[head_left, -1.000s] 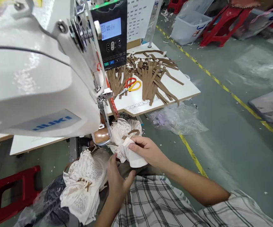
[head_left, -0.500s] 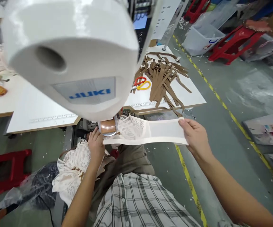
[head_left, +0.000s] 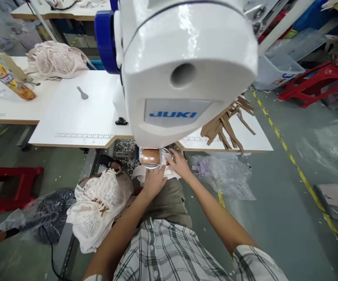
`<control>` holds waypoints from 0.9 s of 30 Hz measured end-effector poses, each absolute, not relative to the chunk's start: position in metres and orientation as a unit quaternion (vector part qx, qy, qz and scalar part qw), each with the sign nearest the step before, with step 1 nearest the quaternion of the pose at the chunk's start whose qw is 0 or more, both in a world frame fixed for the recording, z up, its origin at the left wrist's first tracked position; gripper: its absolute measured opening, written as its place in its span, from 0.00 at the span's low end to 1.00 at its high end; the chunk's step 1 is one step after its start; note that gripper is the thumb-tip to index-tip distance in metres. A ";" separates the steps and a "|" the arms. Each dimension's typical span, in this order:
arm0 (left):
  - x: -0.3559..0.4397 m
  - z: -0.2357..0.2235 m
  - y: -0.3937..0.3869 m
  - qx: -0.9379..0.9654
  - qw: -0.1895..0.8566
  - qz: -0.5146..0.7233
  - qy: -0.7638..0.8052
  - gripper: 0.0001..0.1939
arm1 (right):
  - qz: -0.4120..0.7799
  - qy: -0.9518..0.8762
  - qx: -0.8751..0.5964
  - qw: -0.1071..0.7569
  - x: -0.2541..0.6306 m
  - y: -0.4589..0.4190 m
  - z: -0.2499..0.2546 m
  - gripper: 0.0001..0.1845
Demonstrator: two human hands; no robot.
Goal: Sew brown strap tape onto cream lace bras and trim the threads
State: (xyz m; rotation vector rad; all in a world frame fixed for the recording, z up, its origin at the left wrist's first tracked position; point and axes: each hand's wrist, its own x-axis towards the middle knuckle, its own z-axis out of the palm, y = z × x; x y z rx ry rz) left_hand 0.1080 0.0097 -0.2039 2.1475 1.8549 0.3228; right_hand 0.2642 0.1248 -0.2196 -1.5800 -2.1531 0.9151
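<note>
A white lace bra (head_left: 167, 155) lies at the working end of the white JUKI sewing machine (head_left: 171, 78), partly hidden by my hands and the machine. My left hand (head_left: 155, 181) is closed on the fabric just in front of the copper-coloured machine part (head_left: 150, 157). Beside it, to the right, my right hand (head_left: 179, 163) pinches the lace, its fingertips close to the machine. Pale fabric (head_left: 139, 172) hangs out left of my left hand, over my lap. Further left is a heap of white lace bras (head_left: 95, 210).
Brown straps (head_left: 226, 123) lie on the white tabletop (head_left: 78, 121) right of the machine. A grey tool (head_left: 82, 93) and a black clip (head_left: 121, 121) rest on its left part. Clear plastic bags (head_left: 224, 175) hang below the right edge. A red stool (head_left: 11, 187) stands left.
My right hand has moved left from the stretched band's end to the lace by the machine. My left hand has shifted right, and the band is no longer held out straight. The view has turned left.
</note>
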 end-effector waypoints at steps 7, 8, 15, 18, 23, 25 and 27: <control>0.120 -0.191 0.017 0.761 0.156 0.090 0.624 0.17 | 0.348 -0.824 -0.447 0.026 0.256 0.141 -0.220 0.15; 0.121 -0.192 0.013 0.756 0.159 0.089 0.628 0.14 | 0.342 -0.836 -0.429 0.023 0.255 0.135 -0.217 0.15; 0.087 -0.176 -0.059 0.685 0.180 0.095 0.699 0.17 | 0.287 -0.887 -0.359 0.046 0.206 0.092 -0.204 0.11; 0.036 -0.150 -0.116 0.618 0.167 0.094 0.763 0.11 | 0.238 -0.879 -0.405 0.076 0.215 0.093 -0.196 0.15; -0.049 -0.121 -0.213 0.401 0.077 0.007 0.913 0.20 | 0.178 -0.853 -0.477 0.114 0.267 0.105 -0.192 0.18; -0.064 -0.122 -0.235 0.377 0.081 -0.022 0.922 0.20 | 0.167 -0.839 -0.502 0.126 0.280 0.108 -0.198 0.18; -0.066 -0.122 -0.244 0.390 0.092 -0.030 0.916 0.18 | 0.158 -0.828 -0.518 0.142 0.280 0.104 -0.201 0.19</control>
